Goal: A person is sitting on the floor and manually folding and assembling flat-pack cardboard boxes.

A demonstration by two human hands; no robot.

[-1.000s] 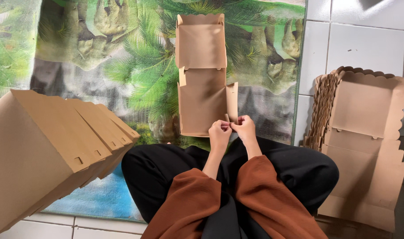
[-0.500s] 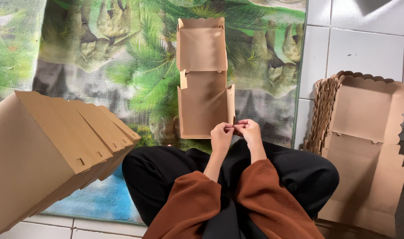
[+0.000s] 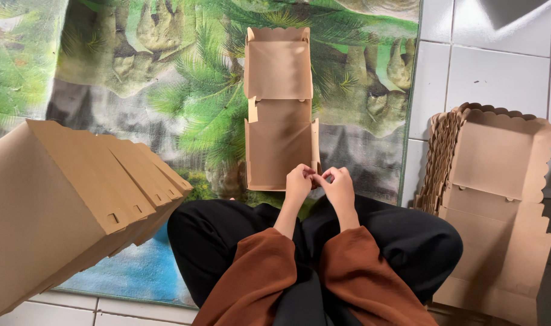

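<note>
Left hand (image 3: 298, 183), right hand (image 3: 340, 186) side by side, fingers pinched together.

Brown cardboard box (image 3: 279, 115); 2 flanking stacks (image 3: 64, 199)

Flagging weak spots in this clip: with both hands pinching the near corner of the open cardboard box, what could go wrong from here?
1. The left hand and right hand crowd one corner of the open cardboard box; the thin side flap there might crease or tear.
2. The far lid section lies loose and unheld, so the box may slide on the printed mat.
3. The stack of folded boxes leans beside the knee; a bump could topple it.
</note>
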